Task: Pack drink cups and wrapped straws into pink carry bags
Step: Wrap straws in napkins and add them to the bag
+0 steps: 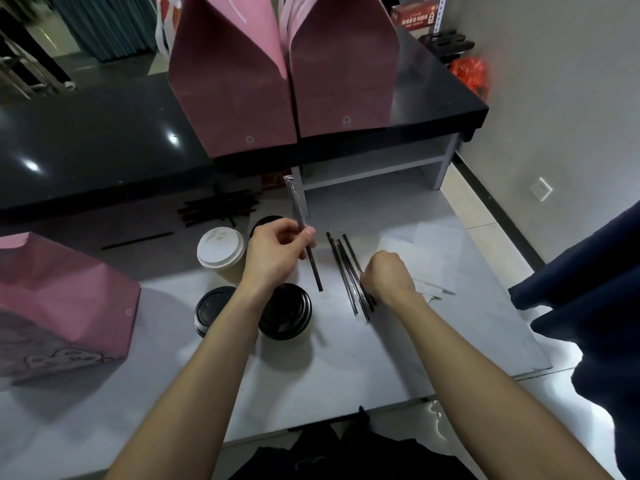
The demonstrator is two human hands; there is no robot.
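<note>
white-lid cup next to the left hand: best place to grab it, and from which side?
Grip the white-lid cup round its paper wall just under the lid, from its open left side. It stands upright; the left hand crowds its right, black-lid cups sit in front, and the domed lid gives fingers little purchase.

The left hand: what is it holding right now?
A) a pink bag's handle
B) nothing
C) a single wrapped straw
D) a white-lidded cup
C: the left hand pinches one wrapped straw, raised at a slant above the grey table.
</note>
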